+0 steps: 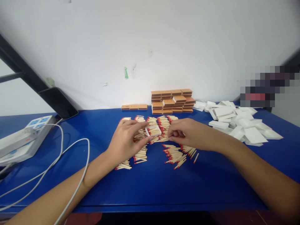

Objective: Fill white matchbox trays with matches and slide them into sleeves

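My left hand (127,137) grips a small white matchbox tray (153,130) between thumb and fingers. Several red-tipped matches lie in the tray. Just right of it, my right hand (184,133) is closed, thumb and fingertips together over the loose matches; what they hold, if anything, is hidden. Under and around both hands spread piles of matches (140,153), partly covered by the hands and tray. Nearer to me lies another heap of loose matches (173,154), below my right hand.
Stacked orange-brown matchboxes (172,101) stand against the wall, with a short row of matchboxes (134,107) to their left. White empty trays (246,125) are heaped at right on the blue table (164,184). At left are a power strip (17,142), a phone (58,101) and white cables (87,150).
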The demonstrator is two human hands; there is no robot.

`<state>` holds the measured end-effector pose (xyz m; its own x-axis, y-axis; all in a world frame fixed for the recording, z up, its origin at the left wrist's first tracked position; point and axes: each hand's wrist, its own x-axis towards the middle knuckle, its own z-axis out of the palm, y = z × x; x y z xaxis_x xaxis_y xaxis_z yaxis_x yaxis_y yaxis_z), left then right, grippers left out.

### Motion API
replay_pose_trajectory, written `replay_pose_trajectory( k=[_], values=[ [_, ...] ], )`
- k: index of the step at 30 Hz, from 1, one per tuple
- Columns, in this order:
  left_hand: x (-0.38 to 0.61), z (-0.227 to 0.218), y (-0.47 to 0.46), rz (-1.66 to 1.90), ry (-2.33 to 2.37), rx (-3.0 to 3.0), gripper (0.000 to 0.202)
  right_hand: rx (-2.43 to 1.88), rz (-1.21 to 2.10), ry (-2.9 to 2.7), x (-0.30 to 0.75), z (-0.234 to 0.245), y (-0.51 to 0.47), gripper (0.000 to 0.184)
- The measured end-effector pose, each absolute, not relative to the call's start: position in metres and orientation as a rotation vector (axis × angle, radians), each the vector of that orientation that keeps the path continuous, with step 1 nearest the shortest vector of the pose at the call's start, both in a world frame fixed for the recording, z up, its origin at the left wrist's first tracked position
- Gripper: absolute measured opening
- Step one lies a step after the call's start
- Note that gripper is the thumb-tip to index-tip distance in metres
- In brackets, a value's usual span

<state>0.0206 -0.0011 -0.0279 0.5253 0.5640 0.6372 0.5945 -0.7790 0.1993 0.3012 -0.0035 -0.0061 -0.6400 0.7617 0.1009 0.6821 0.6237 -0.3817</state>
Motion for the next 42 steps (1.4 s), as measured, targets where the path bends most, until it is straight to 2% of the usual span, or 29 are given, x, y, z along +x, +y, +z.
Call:
replay_pose_trajectory(
  k=[4,11,15,22,28,34,42],
  values=[
    [0.02,-0.028,-0.001,-1.096,-1.044,-2.699,0.04,-1.242,0.619,-2.621,0.3,-0.007,-0.003,0.02],
    [0.02,-0.029,-0.001,-1.095,-1.036,-2.716,0.041,-1.317,0.693,-2.627,0.3,-0.008,-0.005,0.015],
    [0.02,-0.029,-0.001,-1.072,-1.04,-2.724,0.041,-1.279,0.628,-2.585,0.306,-0.002,-0.005,0.01],
    [0.02,-0.035,-0.001,-1.062,-1.002,-2.755,0.047,-1.166,0.418,-2.444,0.297,0.005,-0.012,0.019],
    [0.024,-0.031,-0.007,-1.08,-0.916,-2.801,0.049,-1.091,0.272,-2.42,0.281,-0.001,-0.019,0.013],
    [0.026,-0.028,-0.01,-1.08,-0.813,-2.851,0.05,-1.103,0.235,-2.434,0.274,-0.003,-0.022,0.008],
    [0.025,-0.028,-0.009,-1.087,-0.822,-2.851,0.05,-1.119,0.264,-2.451,0.279,-0.001,-0.02,0.012]
  ],
)
